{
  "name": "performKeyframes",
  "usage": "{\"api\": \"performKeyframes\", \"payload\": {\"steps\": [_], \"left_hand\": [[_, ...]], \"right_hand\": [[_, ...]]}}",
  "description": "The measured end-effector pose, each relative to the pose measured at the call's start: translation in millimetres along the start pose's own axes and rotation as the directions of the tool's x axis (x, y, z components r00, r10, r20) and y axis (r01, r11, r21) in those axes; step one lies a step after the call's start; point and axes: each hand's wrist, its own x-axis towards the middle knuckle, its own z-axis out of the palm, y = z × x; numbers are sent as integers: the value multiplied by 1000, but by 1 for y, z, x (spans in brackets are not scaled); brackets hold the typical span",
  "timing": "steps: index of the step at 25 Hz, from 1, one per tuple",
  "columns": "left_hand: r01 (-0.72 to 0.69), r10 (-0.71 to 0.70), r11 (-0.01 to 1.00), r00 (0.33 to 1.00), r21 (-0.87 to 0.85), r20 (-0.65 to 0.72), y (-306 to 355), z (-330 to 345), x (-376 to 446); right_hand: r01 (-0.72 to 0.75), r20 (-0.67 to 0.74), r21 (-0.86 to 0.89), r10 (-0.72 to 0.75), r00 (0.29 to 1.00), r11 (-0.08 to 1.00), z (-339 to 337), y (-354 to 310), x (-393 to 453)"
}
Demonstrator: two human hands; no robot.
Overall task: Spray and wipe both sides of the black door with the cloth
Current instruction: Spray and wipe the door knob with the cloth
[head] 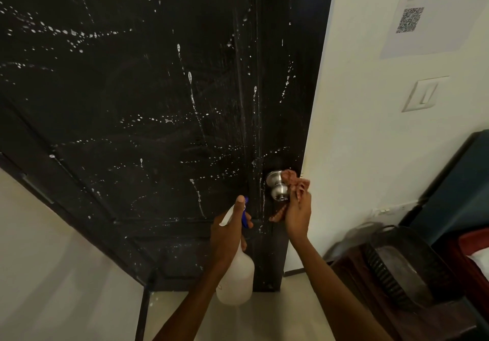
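Filling the frame from 9 o'clock to 1 o'clock, the black door (132,102) stands dotted with white spray droplets and long drip trails; nearly the whole visible face is wet and unwiped. Judgement: this side is sprayed, wiping barely begun, the other side not in view.

Pale wall (370,142) at 3 o'clock, carrying a light switch (423,93) and a sheet with a QR code (409,20).

Spray bottle (236,272) at 6 o'clock, white body, blue trigger. Left hand (227,237): grip wrapped round the bottle neck, thumb up along the head, nozzle toward the door.

Right hand (299,216): grip closed on the reddish cloth (296,182), bunched, pressed at the door edge just at 3 o'clock of the silver knob (277,187), apparently touching it.

Risks, as judgement:
- Drips run downward; left too long they may streak or dry on the black finish, or reach the floor (39,261).
- Bunched cloth gives small contact; may smear rather than lift.
- Pressure near the knob and free edge could swing the door.
- Overspray toward 3 o'clock could wet the switch or paper.
- Wet bottle neck may slip in the grip.
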Motion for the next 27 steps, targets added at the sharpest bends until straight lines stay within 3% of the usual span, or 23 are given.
{"api": "performKeyframes", "payload": {"steps": [1,3,6,9,11,14,17,19,21,24,26,27], "left_hand": [[2,-2,1000,1000,-8,4,0,0,0],[5,-5,1000,1000,-24,12,0,-1,0],[2,-2,1000,1000,-31,-5,-1,-3,2],[17,-18,999,1000,-45,-10,0,-6,7],[21,-22,999,1000,-39,-22,2,-6,9],[9,-9,1000,1000,-8,-19,4,-4,11],[17,-17,1000,1000,-12,-8,6,-2,11],[16,-16,999,1000,-34,4,5,-3,10],[20,-20,999,1000,-41,8,4,-4,8],[33,-34,998,999,-47,-10,5,-6,8],[16,-16,999,1000,-47,-16,4,-8,8],[4,-5,999,1000,-41,-16,5,-9,9]], "right_hand": [[-164,8,183,166,986,969,4,-1,-5],[-306,55,419,313,948,855,11,-5,-14],[-196,-89,512,278,956,836,17,-17,-19],[-3,-231,279,70,971,960,11,-21,-11],[120,-158,39,-113,981,992,9,-13,-5],[345,32,-184,-345,938,920,11,3,-4],[462,119,-303,-448,886,834,7,9,4],[551,158,-441,-542,825,709,8,5,10],[642,295,-633,-632,716,432,16,-1,16],[715,571,-698,-571,590,40,28,-7,21],[742,655,-666,-536,533,-76,23,-9,28],[750,653,-658,-549,522,-70,17,-9,32]]}}
